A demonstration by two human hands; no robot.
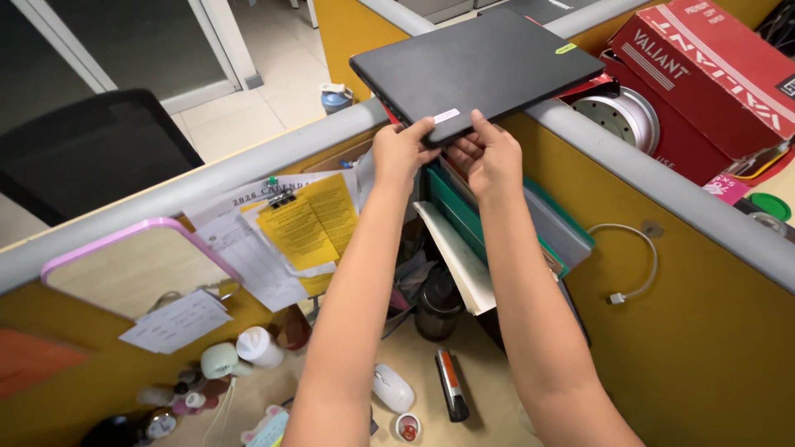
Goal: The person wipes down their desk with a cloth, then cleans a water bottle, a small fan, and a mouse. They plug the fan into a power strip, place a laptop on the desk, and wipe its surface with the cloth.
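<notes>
A closed black laptop [480, 62] rests on top of the grey partition rail [248, 161] at the desk corner, with a small white sticker on its lid. My left hand [402, 149] grips its near edge, thumb on the lid. My right hand [490, 156] holds the same edge just beside it, fingers under the laptop. Both arms reach up from the desk.
A red cardboard box [704, 62] and a round metal part [621, 116] sit behind the partition at right. Papers [281, 232] are clipped to the yellow wall. Green files [464, 215], a white mouse [392, 386], jars and a pink-framed mirror [132, 265] crowd the desk. A white cable [638, 265] hangs at right.
</notes>
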